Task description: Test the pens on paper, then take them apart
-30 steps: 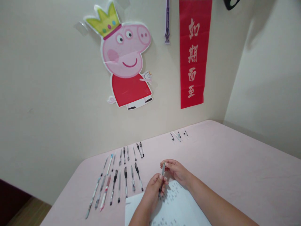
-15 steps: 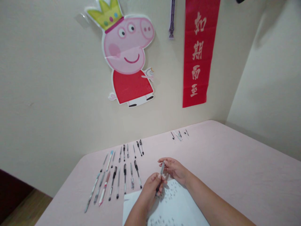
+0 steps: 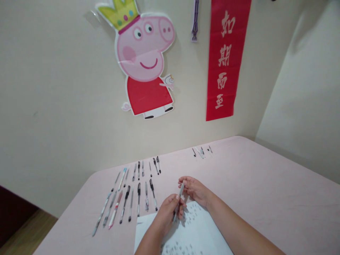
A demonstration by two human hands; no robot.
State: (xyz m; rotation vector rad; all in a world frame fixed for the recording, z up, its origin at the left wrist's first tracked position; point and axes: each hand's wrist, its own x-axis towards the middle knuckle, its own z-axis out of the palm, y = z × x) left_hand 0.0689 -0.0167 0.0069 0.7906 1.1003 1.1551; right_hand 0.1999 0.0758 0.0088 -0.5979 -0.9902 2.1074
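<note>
My left hand [image 3: 170,209] is closed round a slim pen [image 3: 181,190] with a greyish clear barrel, its lower end dark. The pen is tilted, its upper end leaning toward my right hand [image 3: 195,189]. The fingers of that hand are bent and pinch the pen's upper end. Both hands are above a white sheet of paper [image 3: 196,233] with rows of dark handwriting. My left forearm covers part of the sheet.
Several pens [image 3: 139,198] lie in two rows on the pink-covered table [image 3: 265,198], left of the paper. Small pen parts [image 3: 202,152] lie near the wall. A pig cutout [image 3: 148,71] and a red banner [image 3: 225,63] hang on the wall.
The view has shifted slightly. Both hands keep nearly the same place with the pen between them; the pen has shifted a little within the fingers.
</note>
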